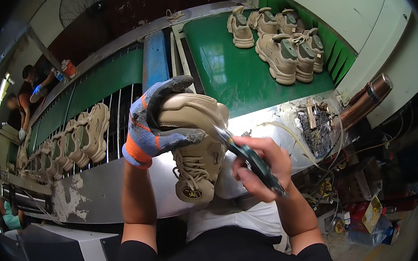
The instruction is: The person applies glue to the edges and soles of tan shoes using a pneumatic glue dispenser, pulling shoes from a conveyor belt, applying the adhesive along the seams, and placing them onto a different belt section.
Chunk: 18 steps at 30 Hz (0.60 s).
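My left hand [157, 120], in a grey-blue and orange glove with dark palm, is closed around the sole end of a beige lace-up sneaker [194, 152]. The shoe hangs tongue end down in front of me, its laces facing up. Bare and ungloved, my right hand [265, 168] is wrapped around dark green-handled pliers [251, 157]. Their slim metal tip points left and lies at or very near the side of the shoe, just above the sole edge. Whether the tip touches it, I cannot tell.
Several beige sneakers [287, 47] stand on a green conveyor belt [211, 50] ahead. More sneakers [85, 133] line a rack at left. A copper-coloured flask [368, 98] leans at right, beside a dark debris-filled patch [316, 128]. Other people [35, 81] work at far left.
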Tool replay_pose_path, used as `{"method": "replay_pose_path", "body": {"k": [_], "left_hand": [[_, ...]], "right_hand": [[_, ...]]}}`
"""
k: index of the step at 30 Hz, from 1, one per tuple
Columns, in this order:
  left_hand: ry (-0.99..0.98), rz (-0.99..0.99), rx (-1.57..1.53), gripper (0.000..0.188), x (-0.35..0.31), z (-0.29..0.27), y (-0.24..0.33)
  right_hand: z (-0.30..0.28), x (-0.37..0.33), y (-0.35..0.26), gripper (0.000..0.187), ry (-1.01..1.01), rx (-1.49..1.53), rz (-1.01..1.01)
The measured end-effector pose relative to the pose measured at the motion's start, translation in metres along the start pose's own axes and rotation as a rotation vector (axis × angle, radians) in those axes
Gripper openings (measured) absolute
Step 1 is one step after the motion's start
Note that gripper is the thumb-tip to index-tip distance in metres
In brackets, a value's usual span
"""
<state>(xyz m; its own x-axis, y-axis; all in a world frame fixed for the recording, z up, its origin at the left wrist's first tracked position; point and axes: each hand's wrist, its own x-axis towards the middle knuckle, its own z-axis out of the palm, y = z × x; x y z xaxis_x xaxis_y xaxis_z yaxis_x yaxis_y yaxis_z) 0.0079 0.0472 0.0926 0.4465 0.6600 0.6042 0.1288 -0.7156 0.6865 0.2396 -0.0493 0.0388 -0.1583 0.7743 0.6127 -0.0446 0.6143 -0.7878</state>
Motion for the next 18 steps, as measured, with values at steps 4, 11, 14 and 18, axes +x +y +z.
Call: {"method": "replay_pose_path", "body": {"k": [4, 11, 14, 18], "left_hand": [[0.052, -0.088, -0.079, 0.077, 0.009, -0.003, -0.006], [0.046, -0.212, 0.036, 0.074, 0.021, -0.023, -0.03], [0.064, -0.247, 0.007, 0.075, 0.024, -0.026, -0.051], [0.089, -0.231, -0.062, 0.066, 0.02, -0.042, -0.079]], "right_hand": [[0.011, 0.039, 0.017, 0.046, -0.006, -0.006, -0.063], [0.026, 0.015, 0.065, 0.043, 0.149, 0.102, 0.112], [0.032, -0.015, 0.094, 0.043, 0.207, 0.239, 0.23], [0.046, -0.042, 0.11, 0.04, 0.185, 0.299, 0.329]]}}
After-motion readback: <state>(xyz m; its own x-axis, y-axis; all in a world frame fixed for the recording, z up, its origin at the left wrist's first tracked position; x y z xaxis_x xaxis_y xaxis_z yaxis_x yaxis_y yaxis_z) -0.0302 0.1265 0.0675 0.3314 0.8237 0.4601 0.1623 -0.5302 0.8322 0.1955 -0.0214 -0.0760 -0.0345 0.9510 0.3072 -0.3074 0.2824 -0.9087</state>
